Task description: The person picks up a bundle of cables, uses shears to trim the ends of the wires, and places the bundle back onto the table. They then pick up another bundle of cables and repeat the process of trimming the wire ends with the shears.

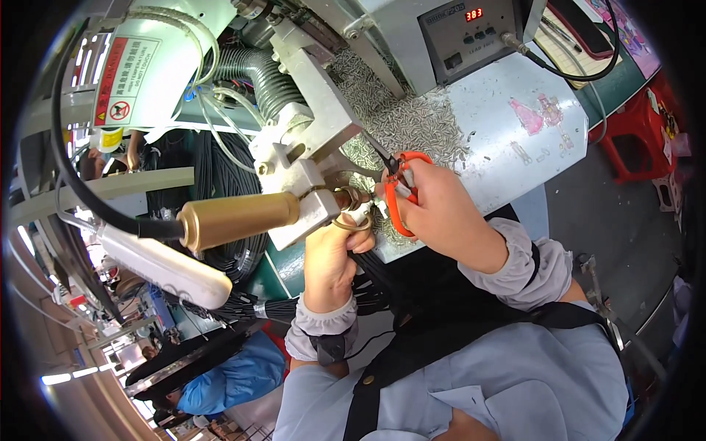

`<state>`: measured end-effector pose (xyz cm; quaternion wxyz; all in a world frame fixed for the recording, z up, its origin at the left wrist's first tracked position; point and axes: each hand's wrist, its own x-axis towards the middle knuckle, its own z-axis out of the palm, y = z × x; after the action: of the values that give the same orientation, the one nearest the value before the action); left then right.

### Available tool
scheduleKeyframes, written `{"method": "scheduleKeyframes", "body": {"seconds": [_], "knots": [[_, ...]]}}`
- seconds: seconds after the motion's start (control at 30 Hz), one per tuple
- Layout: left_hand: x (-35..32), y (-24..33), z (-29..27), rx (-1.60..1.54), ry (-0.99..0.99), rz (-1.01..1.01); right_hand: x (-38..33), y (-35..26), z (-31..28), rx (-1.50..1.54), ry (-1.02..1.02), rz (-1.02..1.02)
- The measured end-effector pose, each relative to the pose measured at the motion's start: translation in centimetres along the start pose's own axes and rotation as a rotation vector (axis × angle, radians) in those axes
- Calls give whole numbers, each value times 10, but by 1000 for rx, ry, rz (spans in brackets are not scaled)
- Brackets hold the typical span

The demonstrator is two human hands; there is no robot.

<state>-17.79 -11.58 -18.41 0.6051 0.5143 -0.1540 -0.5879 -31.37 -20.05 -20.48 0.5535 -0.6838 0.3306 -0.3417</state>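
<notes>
My right hand (441, 209) is closed round orange-handled pliers (395, 202). Their metal jaws are mostly hidden by the hand and the machine. Close beside it, my left hand (332, 257) pinches a small white piece (361, 214) under the soldering machine's tip; its exact kind is too small to tell. The gold-coloured soldering iron handle (243, 219) lies across above my left wrist, clamped in a silver metal block (309, 209). Around and behind both hands, many small silver metal pieces (423, 125) cover part of the metal plate (507, 140).
Behind the plate stands a grey control box (471, 37) with a lit red display. Bundles of black cable (220, 176) lie at the left. A white tube-shaped lamp (165, 268) juts in below the iron. A red stool (632, 140) stands at right; a person in blue (232, 378) sits at lower left.
</notes>
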Motion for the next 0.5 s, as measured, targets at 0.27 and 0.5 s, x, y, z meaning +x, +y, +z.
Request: {"method": "scheduleKeyframes", "body": {"seconds": [0.27,0.5], "knots": [[-3,1,-2,-2,-64,-7,-4,1,4,114,12,18],[-42,-18,18,73,182,125,-28,-8,-18,313,-27,96]]}}
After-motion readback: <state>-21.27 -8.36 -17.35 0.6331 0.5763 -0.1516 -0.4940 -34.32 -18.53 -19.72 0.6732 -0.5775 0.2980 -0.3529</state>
